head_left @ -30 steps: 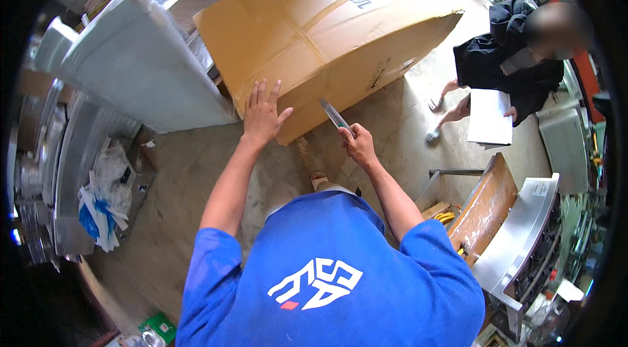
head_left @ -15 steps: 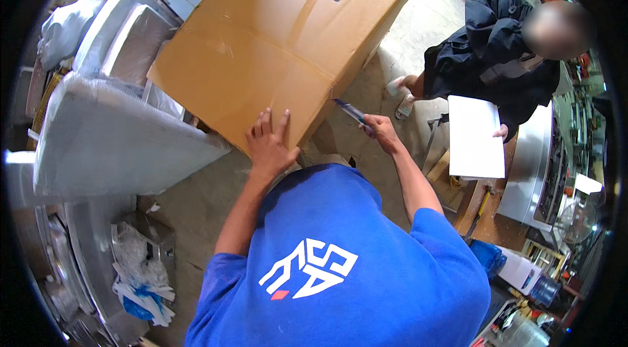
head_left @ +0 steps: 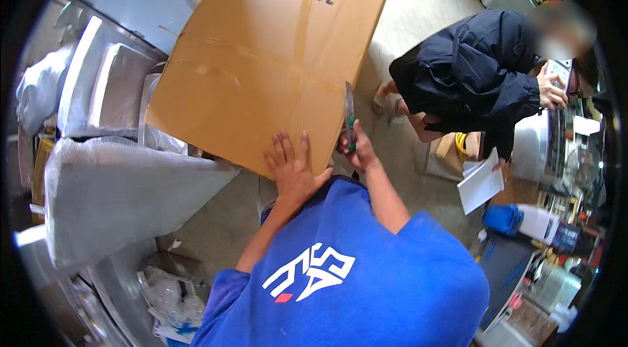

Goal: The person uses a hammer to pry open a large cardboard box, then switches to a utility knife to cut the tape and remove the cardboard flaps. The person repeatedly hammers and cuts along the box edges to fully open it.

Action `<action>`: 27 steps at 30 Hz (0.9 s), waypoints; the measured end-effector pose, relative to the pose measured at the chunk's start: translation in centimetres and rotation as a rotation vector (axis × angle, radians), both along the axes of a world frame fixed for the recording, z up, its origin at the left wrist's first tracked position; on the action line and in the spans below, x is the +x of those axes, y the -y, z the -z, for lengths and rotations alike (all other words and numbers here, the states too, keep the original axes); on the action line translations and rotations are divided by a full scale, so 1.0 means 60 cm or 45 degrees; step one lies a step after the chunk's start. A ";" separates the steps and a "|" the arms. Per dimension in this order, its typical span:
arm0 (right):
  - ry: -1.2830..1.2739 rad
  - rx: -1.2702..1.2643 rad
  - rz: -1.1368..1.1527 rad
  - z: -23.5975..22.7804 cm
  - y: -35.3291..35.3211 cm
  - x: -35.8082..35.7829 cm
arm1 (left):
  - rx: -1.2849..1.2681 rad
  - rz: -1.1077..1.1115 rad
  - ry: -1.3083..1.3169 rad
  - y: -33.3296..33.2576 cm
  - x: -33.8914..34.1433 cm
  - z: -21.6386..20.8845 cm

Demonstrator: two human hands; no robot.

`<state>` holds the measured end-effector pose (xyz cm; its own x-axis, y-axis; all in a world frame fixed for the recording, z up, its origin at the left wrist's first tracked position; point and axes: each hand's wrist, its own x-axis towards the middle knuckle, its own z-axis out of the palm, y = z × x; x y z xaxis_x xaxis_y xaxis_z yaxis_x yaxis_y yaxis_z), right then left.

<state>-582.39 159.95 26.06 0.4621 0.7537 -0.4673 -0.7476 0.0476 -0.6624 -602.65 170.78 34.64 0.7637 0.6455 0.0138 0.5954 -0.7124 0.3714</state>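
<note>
A big cardboard box [head_left: 261, 59] sits in front of the wearer's blue shirt [head_left: 386, 281]. Right of the box stands a person in black [head_left: 471, 72]; left of it leans a plastic-wrapped panel [head_left: 131, 196]. The left hand [head_left: 294, 173] lies spread on the box's near end, gripping nothing. At the box's right edge, the right hand [head_left: 358, 149] is closed around a knife [head_left: 350, 110], its blade perhaps touching the cardboard.
</note>
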 end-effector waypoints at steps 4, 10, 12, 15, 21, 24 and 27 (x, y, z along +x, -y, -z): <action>0.330 -0.079 -0.071 -0.055 -0.014 -0.009 | -0.051 0.247 0.084 -0.041 -0.022 0.004; 0.748 -0.362 0.306 -0.064 -0.007 -0.075 | -0.119 0.555 0.053 -0.065 -0.044 -0.002; 0.693 -0.407 0.450 -0.074 -0.007 -0.113 | -0.123 0.603 0.075 -0.067 -0.045 0.004; 0.591 -0.383 0.549 -0.089 0.002 -0.140 | -0.075 0.639 -0.001 -0.064 -0.050 0.007; 0.823 -0.751 0.548 -0.053 0.028 -0.135 | -0.033 0.672 -0.133 -0.060 -0.037 0.002; 1.015 -0.994 0.539 -0.035 0.042 -0.103 | -0.097 0.646 -0.129 -0.055 -0.033 -0.003; 1.202 -0.972 0.447 -0.035 0.062 -0.046 | -0.045 0.613 -0.137 -0.053 -0.023 0.001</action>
<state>-585.17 156.24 28.18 0.9723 0.2072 -0.1082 0.0052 -0.4821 -0.8761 -604.05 173.94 34.56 0.9712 0.2176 -0.0970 0.2380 -0.9040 0.3551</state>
